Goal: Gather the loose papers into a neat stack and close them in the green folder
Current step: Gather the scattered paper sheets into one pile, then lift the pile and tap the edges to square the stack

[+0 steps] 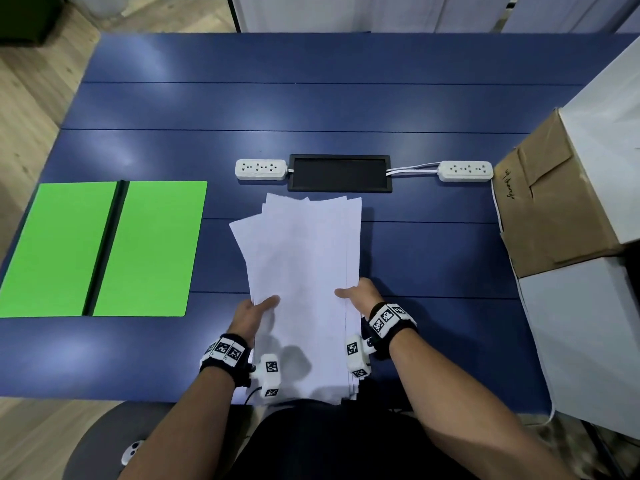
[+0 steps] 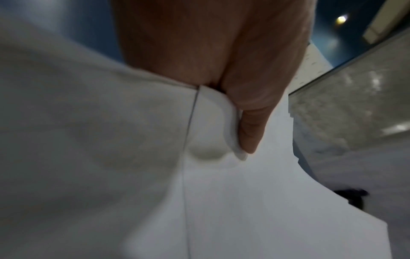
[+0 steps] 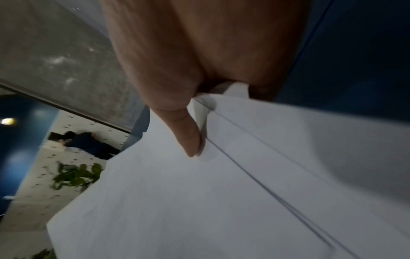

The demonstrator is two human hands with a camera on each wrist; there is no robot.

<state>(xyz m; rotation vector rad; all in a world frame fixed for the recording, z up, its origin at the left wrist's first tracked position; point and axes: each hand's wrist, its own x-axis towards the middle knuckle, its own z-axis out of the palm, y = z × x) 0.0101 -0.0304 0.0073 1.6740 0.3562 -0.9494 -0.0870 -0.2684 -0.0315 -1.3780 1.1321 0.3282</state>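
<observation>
A fanned bunch of white papers is held up over the near middle of the blue table, its far ends splayed and uneven. My left hand grips its left edge, thumb on top; the left wrist view shows that thumb pressing the papers. My right hand grips the right edge the same way, thumb on the papers. The fingers of both hands are hidden under the sheets. The green folder lies open and flat at the left of the table, with a dark spine down its middle.
Two white power strips flank a black cable tray beyond the papers. A brown cardboard box and white boxes stand at the right edge. A white cable runs beside them.
</observation>
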